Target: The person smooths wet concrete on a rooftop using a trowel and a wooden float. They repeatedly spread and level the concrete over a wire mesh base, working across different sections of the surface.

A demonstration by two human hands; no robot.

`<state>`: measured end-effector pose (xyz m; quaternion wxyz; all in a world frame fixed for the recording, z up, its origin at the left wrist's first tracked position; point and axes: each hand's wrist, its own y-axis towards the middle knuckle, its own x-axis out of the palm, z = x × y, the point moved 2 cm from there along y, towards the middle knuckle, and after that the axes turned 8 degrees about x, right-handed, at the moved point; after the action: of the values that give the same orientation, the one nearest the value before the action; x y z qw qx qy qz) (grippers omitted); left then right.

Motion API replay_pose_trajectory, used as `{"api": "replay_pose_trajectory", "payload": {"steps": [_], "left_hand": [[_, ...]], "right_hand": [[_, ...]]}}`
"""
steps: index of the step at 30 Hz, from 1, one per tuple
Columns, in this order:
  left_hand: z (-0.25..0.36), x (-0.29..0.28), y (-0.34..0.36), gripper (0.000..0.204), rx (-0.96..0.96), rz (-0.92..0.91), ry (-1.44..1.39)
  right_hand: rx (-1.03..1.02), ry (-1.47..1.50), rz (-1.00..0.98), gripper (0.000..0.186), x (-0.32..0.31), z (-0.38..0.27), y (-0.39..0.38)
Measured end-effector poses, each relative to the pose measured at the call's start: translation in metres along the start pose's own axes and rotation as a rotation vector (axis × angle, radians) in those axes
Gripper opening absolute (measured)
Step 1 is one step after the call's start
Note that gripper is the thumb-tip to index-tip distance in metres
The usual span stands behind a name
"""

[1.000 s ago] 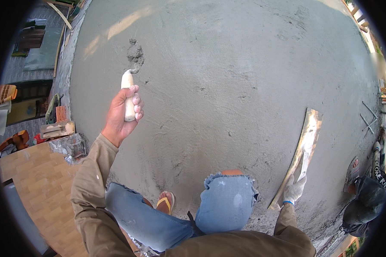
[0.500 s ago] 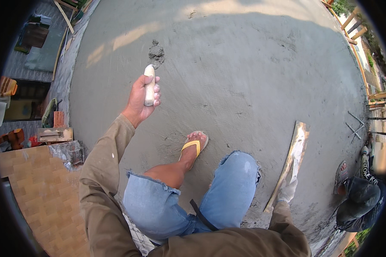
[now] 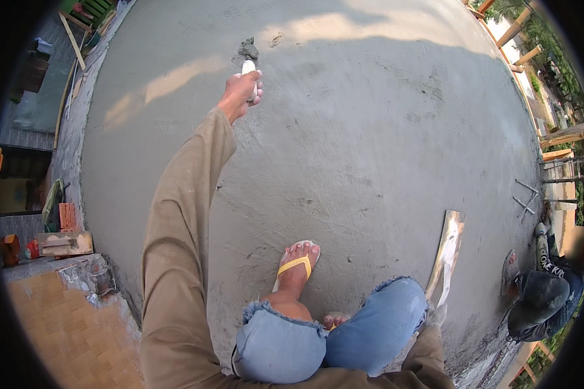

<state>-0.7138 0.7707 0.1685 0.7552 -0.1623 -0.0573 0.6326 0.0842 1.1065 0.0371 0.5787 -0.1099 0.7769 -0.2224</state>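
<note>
My left hand point(image 3: 240, 92) is stretched far out over the wet grey concrete point(image 3: 344, 142), its fingers wrapped around the pale handle of a trowel point(image 3: 249, 67). A dark lump of mortar point(image 3: 247, 48) lies at the handle's far end, and the trowel's blade is hidden or blends in with it. Low on the right, beside my bent knee, my gloved right hand point(image 3: 436, 315) grips the handle of a long, flat float point(image 3: 449, 240) smeared with cement. The float is tilted with its far end pointing away from me; part of it is hidden behind my knee.
At the right edge another person point(image 3: 538, 298) crouches by the concrete. Bent metal bars point(image 3: 525, 198) lie near there. On the left stand red bricks point(image 3: 67, 217), a cement-stained board with a handle point(image 3: 65, 244) and a woven mat point(image 3: 78, 324). My sandalled foot point(image 3: 298, 262) rests on the surface.
My left hand has reached farther away with the trowel, up to the mortar lump. My right hand and the float sit lower in the view, partly behind my knee.
</note>
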Motion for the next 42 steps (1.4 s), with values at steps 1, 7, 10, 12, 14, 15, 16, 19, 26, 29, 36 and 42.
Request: {"api": "replay_pose_trajectory", "payload": {"steps": [1, 7, 10, 12, 14, 15, 16, 19, 26, 29, 36, 42], "left_hand": [[0.001, 0.014, 0.031, 0.024, 0.027, -0.016, 0.055], [0.026, 0.061, 0.128, 0.040, 0.279, 0.116, 1.038], [0.010, 0.058, 0.147, 0.042, 0.319, 0.099, 1.093], [-0.006, 0.056, 0.144, 0.043, 0.323, 0.151, 1.002], [-0.016, 0.038, 0.130, 0.043, 0.321, 0.185, 0.859], [-0.026, 0.036, 0.120, 0.043, 0.316, 0.176, 0.749], [-0.033, 0.034, 0.107, 0.042, 0.317, 0.173, 0.634], [-0.070, 0.030, 0.030, 0.039, 0.105, -0.019, -0.372], [-0.157, -0.080, -0.176, 0.033, -0.145, 0.110, -0.602], [-0.175, -0.124, -0.247, 0.027, -0.178, 0.337, -0.527], [-0.192, -0.187, -0.313, 0.031, -0.244, 0.732, -0.489], [-0.191, -0.191, -0.312, 0.034, -0.238, 0.832, -0.512]], "right_hand": [[0.039, 0.077, -0.011, 0.058, -0.005, -0.002, -0.003], [0.115, -0.067, 0.113, 0.052, -0.006, 0.021, -0.002], [0.088, -0.180, 0.218, 0.050, -0.013, 0.036, -0.004], [0.055, -0.131, 0.234, 0.049, -0.023, -0.014, -0.042], [0.009, -0.030, 0.205, 0.047, -0.038, -0.097, -0.095], [-0.186, -0.060, 0.255, 0.047, -0.035, -0.073, -0.070], [-0.253, -0.109, 0.253, 0.048, -0.032, -0.088, -0.065], [-0.457, -0.232, 0.216, 0.049, -0.006, -0.174, -0.039], [-0.870, -0.228, 0.058, 0.071, 0.112, -0.446, -0.042], [-0.950, -0.355, 0.034, 0.085, 0.158, -0.563, -0.048], [-1.022, -0.301, -0.017, 0.086, 0.275, -0.748, -0.096], [-1.290, -0.408, -0.188, 0.085, 0.350, -0.815, -0.196]]}}
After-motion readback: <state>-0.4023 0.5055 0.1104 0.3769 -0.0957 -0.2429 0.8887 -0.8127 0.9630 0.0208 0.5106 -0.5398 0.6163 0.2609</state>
